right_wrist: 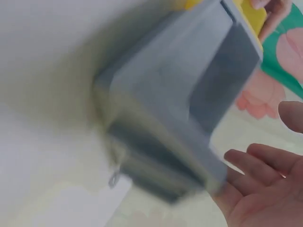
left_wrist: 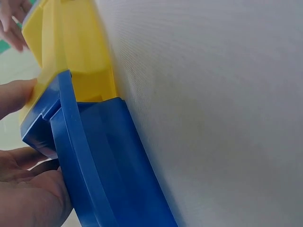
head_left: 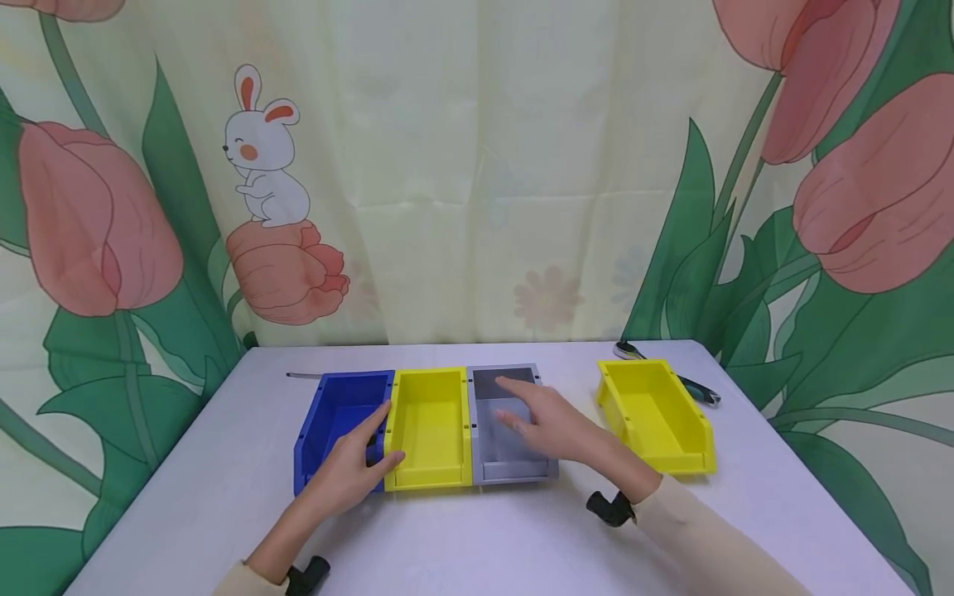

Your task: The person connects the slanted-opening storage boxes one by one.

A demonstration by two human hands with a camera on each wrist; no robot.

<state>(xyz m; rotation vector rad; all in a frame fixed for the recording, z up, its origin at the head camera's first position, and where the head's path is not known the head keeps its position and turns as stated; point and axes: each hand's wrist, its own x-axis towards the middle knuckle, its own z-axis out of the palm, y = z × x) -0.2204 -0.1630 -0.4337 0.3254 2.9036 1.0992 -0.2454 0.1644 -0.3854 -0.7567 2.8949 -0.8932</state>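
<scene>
Standing side by side on the table [head_left: 477, 550] are a blue bin [head_left: 356, 397] at left, a yellow bin [head_left: 431, 418] and a grey bin [head_left: 498, 455]; a second yellow bin [head_left: 659, 418] is set apart at right. The blue-yellow seam is straddled by the left hand [head_left: 344, 473]; whether the walls are pinched cannot be told. Over the grey bin the right hand [head_left: 561, 425] is held, thumb spread from the fingers.
</scene>
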